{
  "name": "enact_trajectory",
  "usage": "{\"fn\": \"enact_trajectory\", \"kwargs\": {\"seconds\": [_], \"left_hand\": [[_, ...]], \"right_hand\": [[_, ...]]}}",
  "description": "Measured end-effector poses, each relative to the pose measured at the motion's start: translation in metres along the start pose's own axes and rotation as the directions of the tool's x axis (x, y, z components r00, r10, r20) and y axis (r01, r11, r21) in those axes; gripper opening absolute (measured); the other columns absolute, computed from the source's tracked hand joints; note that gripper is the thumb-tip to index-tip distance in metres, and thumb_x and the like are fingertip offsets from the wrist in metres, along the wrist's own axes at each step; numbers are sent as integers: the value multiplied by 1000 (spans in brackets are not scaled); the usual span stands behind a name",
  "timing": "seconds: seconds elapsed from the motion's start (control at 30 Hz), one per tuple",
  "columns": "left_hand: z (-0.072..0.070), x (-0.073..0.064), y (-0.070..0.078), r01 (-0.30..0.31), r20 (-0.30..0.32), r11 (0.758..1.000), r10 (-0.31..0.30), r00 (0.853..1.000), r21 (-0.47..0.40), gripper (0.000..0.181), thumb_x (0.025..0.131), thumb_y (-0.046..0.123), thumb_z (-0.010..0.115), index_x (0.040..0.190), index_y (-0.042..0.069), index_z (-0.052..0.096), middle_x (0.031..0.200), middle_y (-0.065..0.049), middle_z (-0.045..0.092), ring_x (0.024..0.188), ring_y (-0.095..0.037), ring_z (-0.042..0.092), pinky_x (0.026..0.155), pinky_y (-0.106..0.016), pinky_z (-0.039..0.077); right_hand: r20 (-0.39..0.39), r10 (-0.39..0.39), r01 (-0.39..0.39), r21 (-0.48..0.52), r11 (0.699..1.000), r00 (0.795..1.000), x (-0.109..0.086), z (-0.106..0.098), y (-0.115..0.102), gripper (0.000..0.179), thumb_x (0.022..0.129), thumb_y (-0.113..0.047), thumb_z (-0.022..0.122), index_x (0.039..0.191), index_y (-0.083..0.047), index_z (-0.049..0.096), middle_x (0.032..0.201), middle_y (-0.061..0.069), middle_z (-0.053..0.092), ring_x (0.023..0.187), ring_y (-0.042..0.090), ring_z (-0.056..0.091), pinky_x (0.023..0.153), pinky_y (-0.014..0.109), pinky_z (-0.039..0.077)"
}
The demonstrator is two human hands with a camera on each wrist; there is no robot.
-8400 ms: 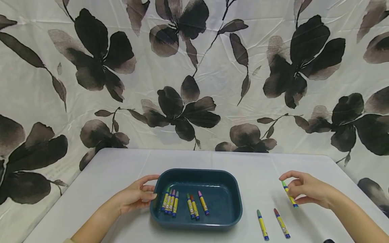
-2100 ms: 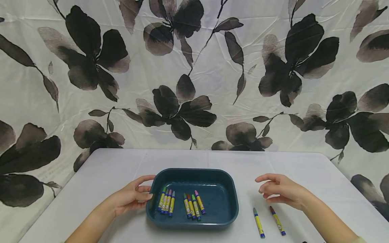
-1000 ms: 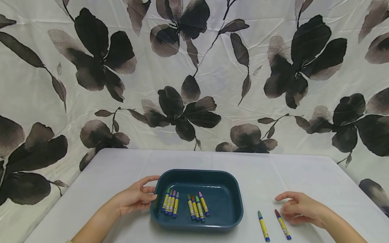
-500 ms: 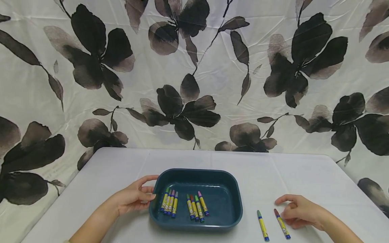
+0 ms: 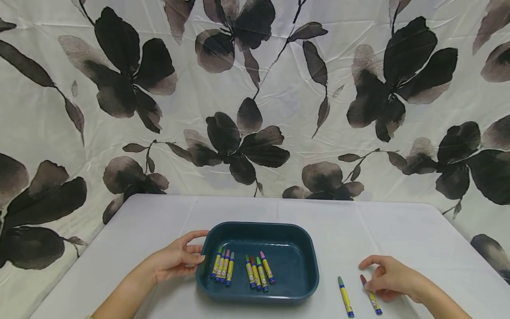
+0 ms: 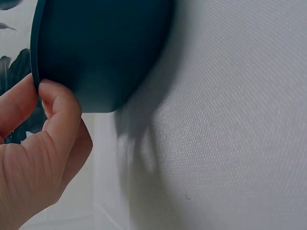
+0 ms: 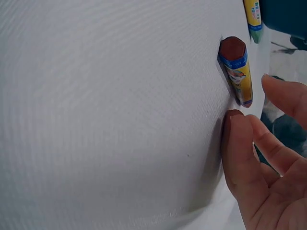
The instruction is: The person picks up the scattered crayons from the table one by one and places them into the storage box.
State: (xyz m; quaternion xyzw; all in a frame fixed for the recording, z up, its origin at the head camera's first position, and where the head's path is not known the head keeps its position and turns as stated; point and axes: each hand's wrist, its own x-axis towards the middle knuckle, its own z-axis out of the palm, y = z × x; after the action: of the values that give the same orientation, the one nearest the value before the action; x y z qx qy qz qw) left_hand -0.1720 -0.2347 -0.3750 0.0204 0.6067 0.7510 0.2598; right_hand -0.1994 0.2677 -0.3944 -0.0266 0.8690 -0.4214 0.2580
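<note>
My left hand [image 5: 177, 258] pinches the left rim of a dark teal tray [image 5: 314, 266], thumb and finger on either side of its edge in the left wrist view. Several yellow-wrapped crayons lie inside: a group of crayons [image 5: 223, 266] at the left and another group of crayons [image 5: 256, 274] near the middle. On the white table, right of the tray, lie a green crayon [image 5: 345, 297] and a brownish-red crayon [image 5: 372, 299]. My right hand [image 5: 398, 278] is at the red crayon's right side, fingers bent and spread apart. In the right wrist view its fingertips are close by the red crayon [image 7: 238, 76].
A white cloth covers the table [image 5: 255, 206]. Behind it hangs a white curtain [image 5: 303, 97] with dark flower prints. The tray's wall [image 6: 105, 52] casts a shadow on the cloth.
Since the oldest frame a light green crayon has gone from my right hand into the tray's middle group. My right hand has moved back right and down to the red crayon. The left hand keeps its hold.
</note>
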Motion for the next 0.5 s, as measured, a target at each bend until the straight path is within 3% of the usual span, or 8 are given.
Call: {"fn": "enact_trajectory", "kwargs": {"seconds": [0.5], "left_hand": [[0, 0, 0, 4, -13, 1000, -3, 1000, 12, 70, 86, -10, 53, 144, 6, 17, 98, -8, 53, 78, -13, 56, 66, -23, 49]], "right_hand": [[-49, -14, 11, -72, 997, 999, 0, 12, -7, 46, 68, -7, 80, 106, -4, 56, 70, 7, 49, 55, 16, 51, 50, 27, 45]]}}
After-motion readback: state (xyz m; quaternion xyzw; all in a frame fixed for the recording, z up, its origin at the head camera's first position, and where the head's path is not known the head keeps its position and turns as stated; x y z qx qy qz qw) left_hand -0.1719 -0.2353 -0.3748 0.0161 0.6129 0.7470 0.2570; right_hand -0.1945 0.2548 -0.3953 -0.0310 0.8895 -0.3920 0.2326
